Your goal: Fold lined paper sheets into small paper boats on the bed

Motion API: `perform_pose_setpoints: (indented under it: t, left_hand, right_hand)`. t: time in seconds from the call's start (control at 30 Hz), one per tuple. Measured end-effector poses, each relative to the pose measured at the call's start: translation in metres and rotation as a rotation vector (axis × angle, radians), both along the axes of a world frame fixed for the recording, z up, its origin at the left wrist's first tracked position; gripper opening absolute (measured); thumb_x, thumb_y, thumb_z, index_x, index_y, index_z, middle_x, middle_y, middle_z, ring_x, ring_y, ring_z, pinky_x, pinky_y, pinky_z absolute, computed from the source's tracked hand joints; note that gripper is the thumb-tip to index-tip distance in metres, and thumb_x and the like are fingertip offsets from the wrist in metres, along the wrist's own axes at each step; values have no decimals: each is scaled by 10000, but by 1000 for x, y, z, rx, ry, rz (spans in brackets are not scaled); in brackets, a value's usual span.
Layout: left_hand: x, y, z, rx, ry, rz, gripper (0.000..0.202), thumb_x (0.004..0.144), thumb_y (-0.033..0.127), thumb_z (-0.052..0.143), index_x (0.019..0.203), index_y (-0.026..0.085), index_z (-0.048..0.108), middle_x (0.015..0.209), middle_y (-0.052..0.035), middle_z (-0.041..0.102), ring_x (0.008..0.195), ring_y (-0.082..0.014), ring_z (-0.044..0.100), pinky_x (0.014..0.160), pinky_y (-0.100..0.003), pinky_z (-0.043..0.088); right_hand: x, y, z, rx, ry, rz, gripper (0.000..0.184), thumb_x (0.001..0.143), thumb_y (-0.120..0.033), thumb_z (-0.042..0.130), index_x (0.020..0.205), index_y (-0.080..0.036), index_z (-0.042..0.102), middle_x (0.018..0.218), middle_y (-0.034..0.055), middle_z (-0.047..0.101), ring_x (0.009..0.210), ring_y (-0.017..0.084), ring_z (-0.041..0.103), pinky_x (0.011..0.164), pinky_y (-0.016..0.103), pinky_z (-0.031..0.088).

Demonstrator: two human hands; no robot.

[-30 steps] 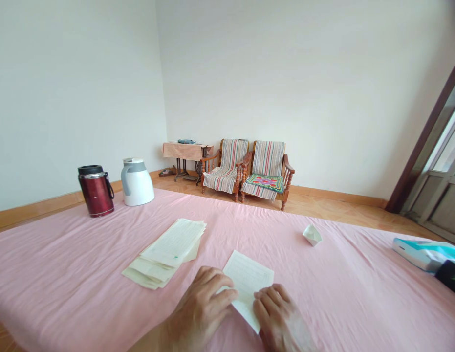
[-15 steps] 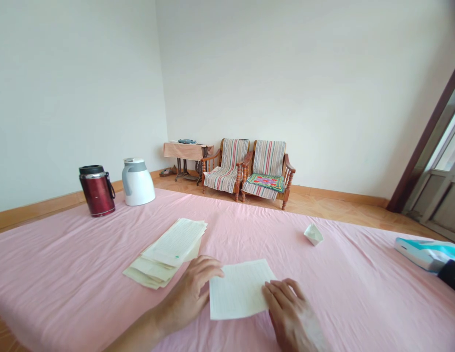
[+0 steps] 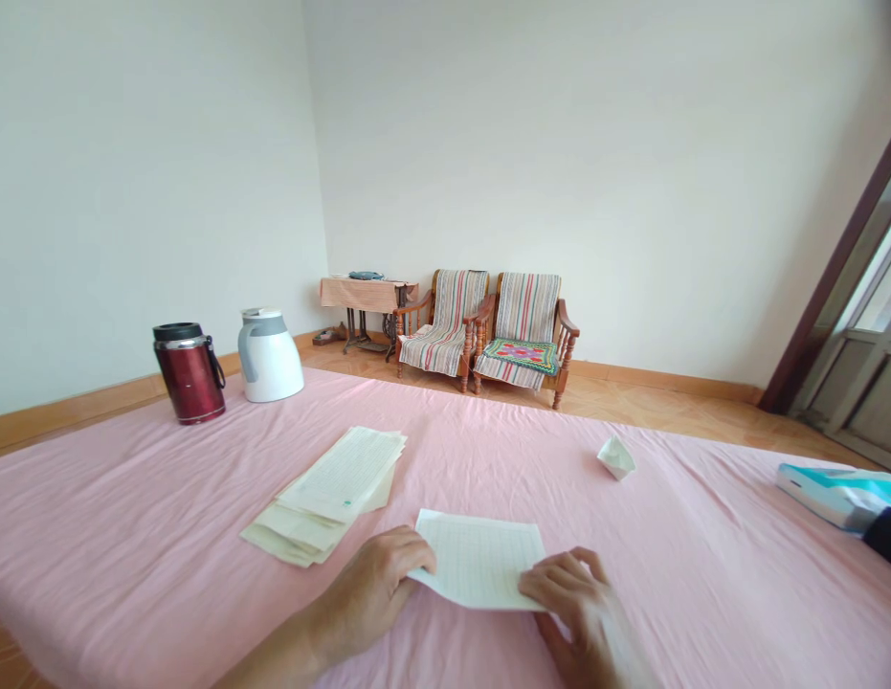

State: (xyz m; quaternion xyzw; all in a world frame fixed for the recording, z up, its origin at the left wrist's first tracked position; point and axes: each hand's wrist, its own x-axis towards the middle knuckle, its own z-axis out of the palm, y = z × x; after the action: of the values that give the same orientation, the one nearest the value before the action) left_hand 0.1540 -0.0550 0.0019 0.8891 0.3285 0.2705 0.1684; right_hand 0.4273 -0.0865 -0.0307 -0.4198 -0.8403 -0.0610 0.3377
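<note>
A sheet of lined paper (image 3: 480,560) lies between my hands, its near edge lifted slightly off the pink cloth. My left hand (image 3: 388,579) pinches the sheet's near left corner between thumb and fingers. At the near right corner, my right hand (image 3: 578,603) grips the paper, fingers on top and thumb below. To the left rests a loose stack of similar paper sheets (image 3: 330,488), fanned unevenly. A small folded paper boat (image 3: 616,457) sits farther off to the right, apart from both hands.
The pink cloth (image 3: 222,498) covers the table. At the far left stand a red thermos flask (image 3: 191,375) and a white jug (image 3: 273,359). A blue and white packet (image 3: 833,493) and a dark object (image 3: 886,536) lie at the right edge. Two armchairs (image 3: 521,335) stand beyond.
The sheet has turned slightly and its near edge has come up. My left hand has moved down to the near left corner, closing on it; my right hand has shifted to the near right corner.
</note>
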Motion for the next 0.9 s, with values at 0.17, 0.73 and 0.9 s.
perform_pose_setpoints:
  t: [0.17, 0.73, 0.9]
  left_hand:
    - [-1, 8, -2, -88, -70, -26, 334, 779, -47, 408, 894, 180, 624, 914, -29, 672, 876, -159, 621, 789, -261, 445]
    - [2, 17, 4, -172, -109, 117, 161, 782, 72, 568, 791, 174, 693, 796, -26, 667, 793, -165, 604, 742, -255, 444]
    - [4, 21, 11, -261, -49, 207, 117, 780, 134, 607, 793, 173, 716, 777, -17, 668, 734, -150, 595, 686, -219, 427]
  right_hand:
    - [11, -4, 12, -6, -14, 11, 190, 822, -124, 498, 801, -256, 634, 679, -2, 642, 672, 175, 604, 690, 323, 391]
    - [12, -1, -19, -218, 52, -18, 270, 934, -251, 412, 768, -256, 626, 744, 0, 649, 718, 171, 600, 669, 306, 371]
    - [11, -1, -21, -260, 27, -83, 309, 931, -276, 386, 754, -257, 638, 723, -1, 640, 712, 173, 591, 675, 303, 368]
